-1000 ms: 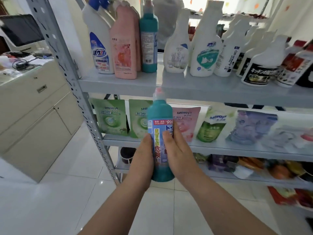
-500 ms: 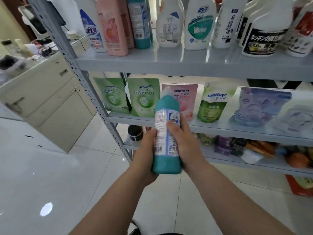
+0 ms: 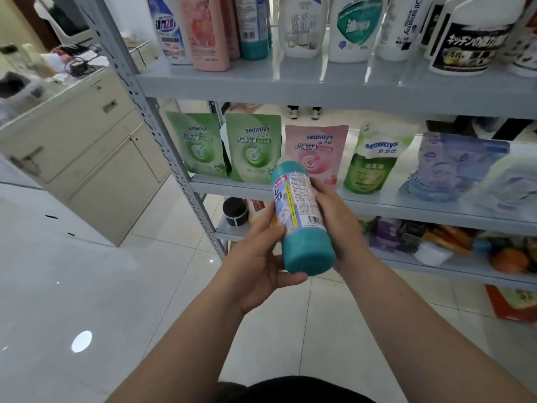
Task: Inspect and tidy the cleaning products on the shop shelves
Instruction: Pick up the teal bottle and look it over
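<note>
Head view: teal bottle (image 3: 302, 228) tilted, base nearest, cap toward middle shelf (image 3: 406, 205).
Left hand (image 3: 258, 266): curled round lower body.
Right hand (image 3: 338, 225): clamped round far side.

Bottles (image 3: 350, 27), pouches (image 3: 252, 146) on shelves (image 3: 334, 82)

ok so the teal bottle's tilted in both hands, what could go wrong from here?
1. Drop: the teal bottle is held tilted over the tiled floor, the left hand gripping only near its base, the right hand behind it; a slip would likely land it on tile.
2. Knock: its cap end points toward the pink pouch standing on the middle shelf; a forward push could topple it.
</note>
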Available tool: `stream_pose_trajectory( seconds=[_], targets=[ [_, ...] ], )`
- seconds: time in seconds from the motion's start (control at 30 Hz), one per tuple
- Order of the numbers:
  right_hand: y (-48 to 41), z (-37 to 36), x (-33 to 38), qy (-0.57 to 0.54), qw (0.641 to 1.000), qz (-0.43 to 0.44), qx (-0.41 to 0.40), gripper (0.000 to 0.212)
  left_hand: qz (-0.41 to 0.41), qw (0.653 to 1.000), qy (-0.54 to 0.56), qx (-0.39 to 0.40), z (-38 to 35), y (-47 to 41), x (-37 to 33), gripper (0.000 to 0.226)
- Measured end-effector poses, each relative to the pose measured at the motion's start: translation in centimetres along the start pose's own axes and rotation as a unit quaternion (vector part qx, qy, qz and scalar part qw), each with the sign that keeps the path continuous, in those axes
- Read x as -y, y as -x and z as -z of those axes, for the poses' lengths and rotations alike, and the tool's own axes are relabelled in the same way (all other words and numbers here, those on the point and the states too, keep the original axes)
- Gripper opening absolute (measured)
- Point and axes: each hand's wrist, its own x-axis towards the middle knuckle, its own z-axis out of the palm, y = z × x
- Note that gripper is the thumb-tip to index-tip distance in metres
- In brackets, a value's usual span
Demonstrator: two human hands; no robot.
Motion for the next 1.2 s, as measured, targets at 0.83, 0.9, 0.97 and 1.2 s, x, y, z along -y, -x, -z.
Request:
stream_pose_trajectory(
  seconds=[0.83,0.9,0.97,1.2],
  targets=[
    [4.6,-15.8,-2.9,-0.091,0.97,0.141,0.175,0.101,0.006,0.909,-0.26,0.324,19.2,3.2,-6.8,0.091],
    [5.0,-16.7,-2.5,-0.112,0.968,0.138,0.177,0.103,0.013,0.912,-0.245,0.33,18.9,3.8,-6.2,0.09],
    [4.9,-17.2,-1.5,-0.081,0.98,0.149,0.103,0.082,-0.023,0.92,-0.297,0.255,18.4,4.1,-5.9,0.087],
    [3.2,-18.0,2.4,-0.179,0.977,0.113,-0.005,0.036,-0.046,0.947,-0.227,0.221,18.2,4.2,-7.5,0.074]
  ],
)
